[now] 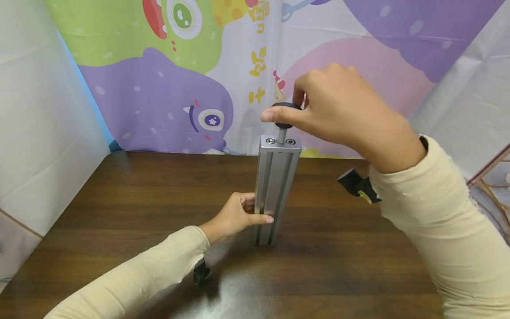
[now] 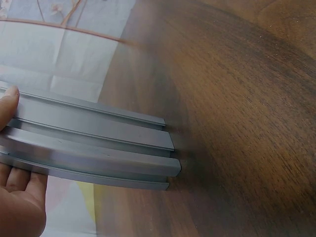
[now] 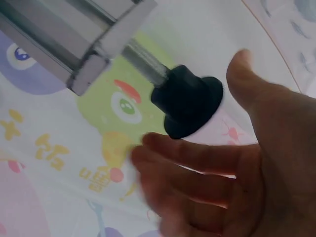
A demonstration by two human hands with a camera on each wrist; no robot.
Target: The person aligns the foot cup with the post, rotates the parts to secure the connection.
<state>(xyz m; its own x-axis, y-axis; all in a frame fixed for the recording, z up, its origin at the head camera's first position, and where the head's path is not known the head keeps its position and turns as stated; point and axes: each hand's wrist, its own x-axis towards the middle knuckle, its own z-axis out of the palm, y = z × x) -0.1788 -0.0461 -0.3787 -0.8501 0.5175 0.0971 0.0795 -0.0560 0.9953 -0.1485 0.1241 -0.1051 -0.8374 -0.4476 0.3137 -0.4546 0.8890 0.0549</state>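
Note:
A silver aluminium profile point(image 1: 277, 181) with lengthwise slots stands upright, slightly tilted, its lower end at the tabletop. My left hand point(image 1: 235, 217) grips it low down, thumb across the front and fingers behind. An end plate point(image 1: 266, 145) with two screws caps the top. From its middle rises a threaded rod point(image 1: 281, 135) bearing a black levelling foot point(image 3: 190, 101), wide side up. Around this foot is my right hand point(image 1: 346, 104), thumb and fingers spread to either side. In the right wrist view gaps show between the foot and the blurred fingers point(image 3: 168, 173).
Below is a dark wooden table point(image 1: 159, 195). A cartoon-printed curtain point(image 1: 159, 97) hangs behind it, with a white sheet point(image 1: 40, 110) at the left. Small black devices are strapped under both sleeves, one at the left wrist point(image 1: 202, 274).

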